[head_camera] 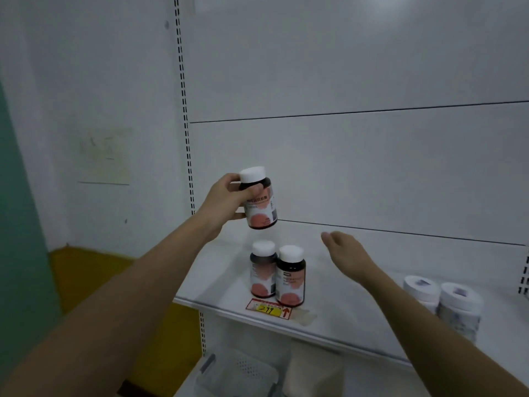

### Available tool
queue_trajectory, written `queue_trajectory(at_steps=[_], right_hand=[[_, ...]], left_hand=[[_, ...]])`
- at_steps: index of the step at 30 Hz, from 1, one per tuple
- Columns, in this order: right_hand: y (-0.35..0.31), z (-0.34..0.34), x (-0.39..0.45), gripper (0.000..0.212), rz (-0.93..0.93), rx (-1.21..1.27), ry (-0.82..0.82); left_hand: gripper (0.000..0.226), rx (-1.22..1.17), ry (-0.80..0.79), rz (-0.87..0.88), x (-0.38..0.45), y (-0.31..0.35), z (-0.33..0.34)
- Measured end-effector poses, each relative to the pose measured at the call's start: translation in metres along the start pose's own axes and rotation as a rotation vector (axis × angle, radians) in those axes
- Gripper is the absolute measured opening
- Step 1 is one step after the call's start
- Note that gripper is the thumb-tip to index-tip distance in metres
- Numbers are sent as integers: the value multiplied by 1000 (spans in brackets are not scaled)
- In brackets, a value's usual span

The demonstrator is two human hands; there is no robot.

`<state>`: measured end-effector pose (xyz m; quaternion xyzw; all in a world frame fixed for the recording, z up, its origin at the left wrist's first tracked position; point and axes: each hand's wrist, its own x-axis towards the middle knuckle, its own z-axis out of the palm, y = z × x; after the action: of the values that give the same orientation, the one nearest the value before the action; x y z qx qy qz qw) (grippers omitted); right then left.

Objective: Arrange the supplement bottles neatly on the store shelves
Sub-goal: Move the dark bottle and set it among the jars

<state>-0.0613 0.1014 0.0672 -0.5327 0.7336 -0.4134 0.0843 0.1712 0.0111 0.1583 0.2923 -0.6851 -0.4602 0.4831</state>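
Head view: my left hand [226,197] grips dark supplement bottle [259,200] with white cap, thumb and fingers curled round neck, bottle tilted in air above white shelf [357,285]. My right hand [347,253] hovers beside, fingers relaxed, holding nothing. Two matching bottles [276,275] stand upright, touching, at shelf front behind price tag [269,309]. Two white-capped jars [442,300] far right. Judgement: two placed, held one left, early stage.

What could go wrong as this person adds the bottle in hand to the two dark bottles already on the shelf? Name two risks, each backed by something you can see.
1. The left hand grips the held bottle tilted, directly above the two standing bottles; lowering it carelessly might topple them.
2. They stand near the shelf front edge by the price tag, so a knock could send them off.
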Motion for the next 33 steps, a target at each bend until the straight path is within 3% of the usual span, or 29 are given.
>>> queue_trajectory(at_steps=[5,10,20,33], right_hand=[[57,65,9,44,170,-252,-71],[72,97,14,35,148,-537,4],[69,96,15,37,165,-579,-11],[66,94,14,38,179,-558,5]], left_hand=[[46,-86,-34,-22,42,-24,-10],[49,-126,-116,-49,77,-43,-10],[52,-69,-372,-174,103,-112,-6],[43,-24,-508,-409,91,-157,4]])
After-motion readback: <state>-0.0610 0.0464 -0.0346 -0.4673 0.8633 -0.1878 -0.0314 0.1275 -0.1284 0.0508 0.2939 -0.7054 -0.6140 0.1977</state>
